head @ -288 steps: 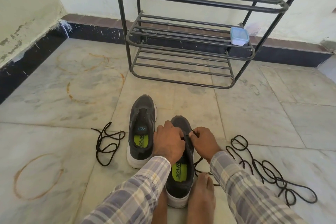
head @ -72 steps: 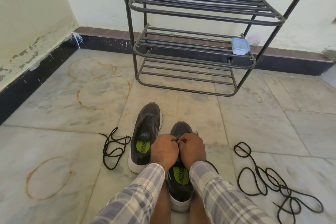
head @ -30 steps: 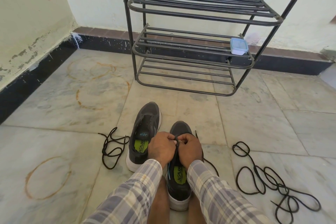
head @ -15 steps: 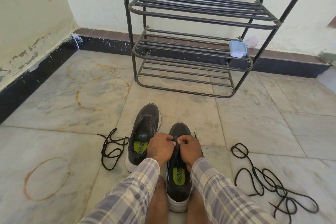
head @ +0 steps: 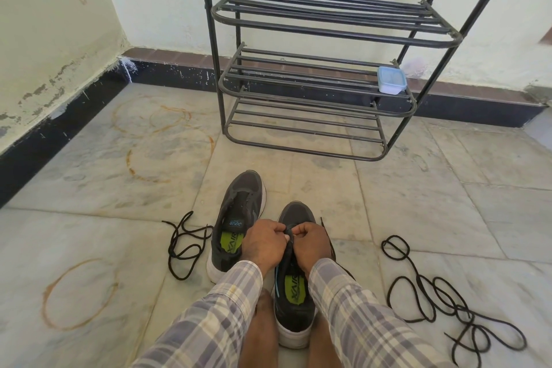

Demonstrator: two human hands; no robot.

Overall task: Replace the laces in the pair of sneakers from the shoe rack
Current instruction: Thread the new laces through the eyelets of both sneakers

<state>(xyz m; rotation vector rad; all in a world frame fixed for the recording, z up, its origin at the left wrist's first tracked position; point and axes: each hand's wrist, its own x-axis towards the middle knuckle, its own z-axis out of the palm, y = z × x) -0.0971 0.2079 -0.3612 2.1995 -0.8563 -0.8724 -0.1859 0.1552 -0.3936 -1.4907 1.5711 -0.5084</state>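
Dark grey mesh sneaker (head: 294, 306) on the marble floor (head: 388, 203), between bare feet (head: 259, 326).
Left grip (head: 263, 243) and right grip (head: 311, 243) each pinch a thin black lace (head: 289, 231) over its tongue; the matching sneaker (head: 240, 209) stands just left.

Matt dark mesh sneaker (head: 298, 302), painted metal rack (head: 328, 30), stained polished marble floor (head: 89, 188), woven laces (head: 442, 293).

Green insoles (head: 294, 290) apparently read "XAIR"; tongue label (head: 236, 222) likewise.
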